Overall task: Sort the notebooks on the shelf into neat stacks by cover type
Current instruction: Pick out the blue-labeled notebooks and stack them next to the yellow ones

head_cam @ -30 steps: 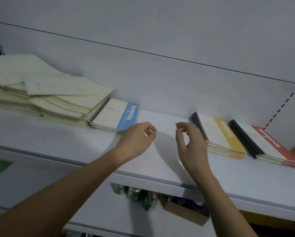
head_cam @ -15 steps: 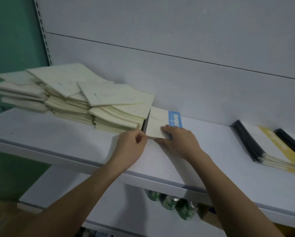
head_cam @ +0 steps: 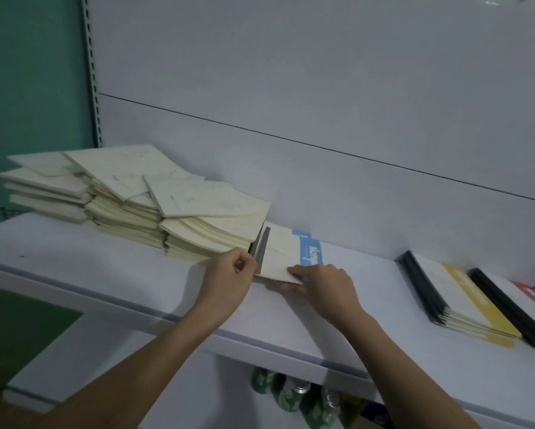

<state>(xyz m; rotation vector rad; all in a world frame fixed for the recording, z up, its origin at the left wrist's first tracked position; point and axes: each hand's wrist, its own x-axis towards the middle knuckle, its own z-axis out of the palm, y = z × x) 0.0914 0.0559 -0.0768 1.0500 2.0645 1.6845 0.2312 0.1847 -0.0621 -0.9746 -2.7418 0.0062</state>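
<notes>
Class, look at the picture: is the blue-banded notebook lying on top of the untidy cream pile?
No: the blue-banded notebook sits on the shelf beside the cream pile, with both hands on it.

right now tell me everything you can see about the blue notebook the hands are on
The blue notebook is a thin, paper-covered book with a cream cover, a blue band with white lettering along its right side and a dark grey spine on its left. Its near end is raised off the white shelf, with another blue-banded book beneath. Its far left corner is tucked against the messy cream pile. The left hand pinches its spine; the right hand grips its near edge.
</notes>
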